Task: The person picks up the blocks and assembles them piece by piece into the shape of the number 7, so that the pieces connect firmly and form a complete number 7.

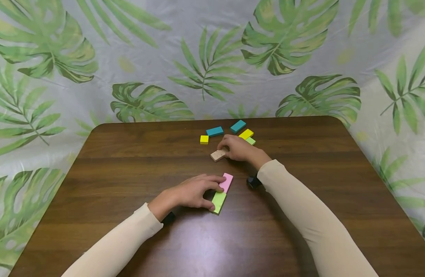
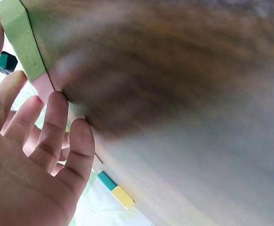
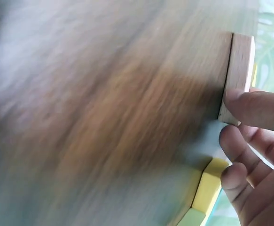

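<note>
Near the table's middle, a pink block (image 1: 227, 182) and a light green block (image 1: 219, 202) lie end to end in a slanted row. My left hand (image 1: 195, 191) rests at their left side, thumb by the green block and fingertips on the pink one. In the left wrist view, the green block (image 2: 23, 44) lies beyond the loosely bent fingers (image 2: 52, 129). Farther back, my right hand (image 1: 238, 148) pinches a plain wooden block (image 1: 218, 155). The thumb lies on that wooden block (image 3: 240, 66) in the right wrist view, the block standing close against the tabletop.
Behind the right hand are two teal blocks (image 1: 215, 131), a yellow block (image 1: 246, 134) and another light green block (image 1: 250, 141). A small yellow block (image 1: 204, 139) sits left of them. The brown table (image 1: 129, 165) ends at a leaf-patterned curtain (image 1: 212, 57).
</note>
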The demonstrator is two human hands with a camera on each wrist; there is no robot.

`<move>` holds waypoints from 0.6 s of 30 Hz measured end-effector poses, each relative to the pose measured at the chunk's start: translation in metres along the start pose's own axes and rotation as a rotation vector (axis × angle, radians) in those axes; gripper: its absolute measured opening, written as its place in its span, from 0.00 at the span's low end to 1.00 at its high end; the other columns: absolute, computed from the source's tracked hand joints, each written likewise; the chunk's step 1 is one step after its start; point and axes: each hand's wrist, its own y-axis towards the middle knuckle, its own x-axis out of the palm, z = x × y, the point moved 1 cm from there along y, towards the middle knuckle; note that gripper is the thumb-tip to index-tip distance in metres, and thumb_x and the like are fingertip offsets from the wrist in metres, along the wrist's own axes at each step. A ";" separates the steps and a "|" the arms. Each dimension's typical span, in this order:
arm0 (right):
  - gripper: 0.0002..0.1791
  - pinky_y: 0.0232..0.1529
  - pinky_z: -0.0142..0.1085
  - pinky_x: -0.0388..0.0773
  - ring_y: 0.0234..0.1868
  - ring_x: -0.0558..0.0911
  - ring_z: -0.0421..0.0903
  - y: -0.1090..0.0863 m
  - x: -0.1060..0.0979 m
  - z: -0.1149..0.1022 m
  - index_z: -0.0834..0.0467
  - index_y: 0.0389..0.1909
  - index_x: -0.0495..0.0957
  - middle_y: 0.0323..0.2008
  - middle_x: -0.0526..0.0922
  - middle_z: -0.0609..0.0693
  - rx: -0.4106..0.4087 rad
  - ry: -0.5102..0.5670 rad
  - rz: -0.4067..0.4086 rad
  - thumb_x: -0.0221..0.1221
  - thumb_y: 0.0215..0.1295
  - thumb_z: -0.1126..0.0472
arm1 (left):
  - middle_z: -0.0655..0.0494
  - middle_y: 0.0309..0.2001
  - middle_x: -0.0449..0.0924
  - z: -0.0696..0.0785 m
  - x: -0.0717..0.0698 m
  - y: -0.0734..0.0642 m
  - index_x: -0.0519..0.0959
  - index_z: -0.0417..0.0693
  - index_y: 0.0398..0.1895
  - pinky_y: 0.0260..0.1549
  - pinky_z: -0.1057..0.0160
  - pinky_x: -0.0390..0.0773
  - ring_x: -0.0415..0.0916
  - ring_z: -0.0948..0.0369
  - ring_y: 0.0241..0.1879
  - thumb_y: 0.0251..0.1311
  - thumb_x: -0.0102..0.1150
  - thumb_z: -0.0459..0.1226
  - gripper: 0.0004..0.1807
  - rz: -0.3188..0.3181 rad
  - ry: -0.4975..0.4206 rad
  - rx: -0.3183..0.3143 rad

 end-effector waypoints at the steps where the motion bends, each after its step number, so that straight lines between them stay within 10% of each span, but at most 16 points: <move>1: 0.16 0.59 0.46 0.76 0.54 0.79 0.52 -0.001 0.000 0.001 0.57 0.52 0.83 0.53 0.80 0.56 -0.001 0.000 -0.002 0.62 0.63 0.67 | 0.60 0.76 0.60 0.000 0.000 0.000 0.78 0.53 0.63 0.70 0.47 0.64 0.60 0.52 0.74 0.58 0.69 0.45 0.28 0.000 0.001 0.000; 18: 0.16 0.54 0.46 0.78 0.49 0.81 0.52 -0.023 -0.012 0.022 0.58 0.48 0.85 0.50 0.81 0.55 -0.060 -0.044 0.010 0.60 0.61 0.72 | 0.61 0.77 0.60 0.003 0.001 0.000 0.77 0.53 0.63 0.73 0.46 0.59 0.58 0.54 0.76 0.58 0.70 0.45 0.29 0.003 0.014 -0.015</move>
